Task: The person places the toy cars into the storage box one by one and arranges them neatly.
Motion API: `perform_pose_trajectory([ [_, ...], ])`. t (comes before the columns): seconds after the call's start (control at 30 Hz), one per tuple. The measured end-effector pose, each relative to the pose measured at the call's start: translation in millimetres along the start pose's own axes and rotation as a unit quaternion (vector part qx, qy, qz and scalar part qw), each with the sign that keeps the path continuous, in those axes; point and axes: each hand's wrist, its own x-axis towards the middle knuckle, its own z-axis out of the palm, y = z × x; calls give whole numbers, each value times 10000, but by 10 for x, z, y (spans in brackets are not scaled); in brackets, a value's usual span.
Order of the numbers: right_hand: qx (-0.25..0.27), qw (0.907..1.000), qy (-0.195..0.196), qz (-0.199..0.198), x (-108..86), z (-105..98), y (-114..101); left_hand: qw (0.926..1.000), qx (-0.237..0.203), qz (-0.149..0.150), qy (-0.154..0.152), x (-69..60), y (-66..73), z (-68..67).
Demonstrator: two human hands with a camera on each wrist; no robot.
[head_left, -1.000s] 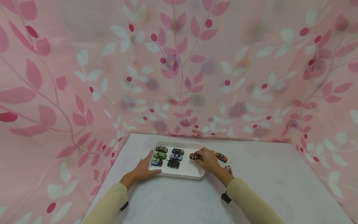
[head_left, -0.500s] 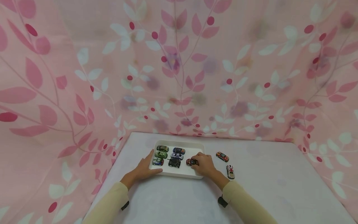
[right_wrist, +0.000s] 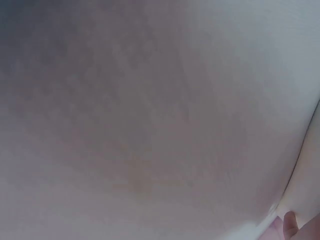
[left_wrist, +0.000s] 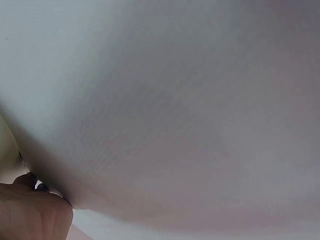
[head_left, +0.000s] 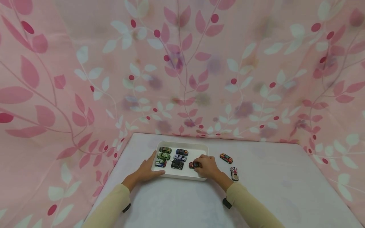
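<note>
A white tray [head_left: 185, 176] holds several toy cars in two columns, among them a green one [head_left: 163, 156], a white-and-blue one [head_left: 180, 157] and a black one with big wheels [head_left: 177, 164]. My left hand [head_left: 144, 171] rests at the tray's left end, thumb straight along the front rim and fingers along the side. Inside the tray's right part, my right hand [head_left: 207, 166] pinches a red-and-black toy car [head_left: 195, 165] from above, partly covering it. The left wrist view has part of the left hand [left_wrist: 37, 212] in a corner; the right wrist view shows a fingertip of the right hand [right_wrist: 291, 225].
Right of the tray, an orange-red toy car [head_left: 226, 158] and a white-and-red toy car [head_left: 234, 174] lie on the white-covered table [head_left: 273, 183]. Pink curtains [head_left: 182, 79] with a leaf pattern enclose the table at the back and sides.
My right hand has brought the red-and-black car toward me and slightly left, down to the tray's front right; over the last half second it barely moves. The left hand stays at the tray.
</note>
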Motion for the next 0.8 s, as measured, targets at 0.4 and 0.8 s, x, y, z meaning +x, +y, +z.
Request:
perform_pose_trajectory([
  [0.4,243,9997,-67,49,38,2,22,10000,27,-63,-46,8,6,-30],
  [0.8,235,9997,-44,58,26,-5,-8,9998,-22,-158,-96,8,18,-27],
])
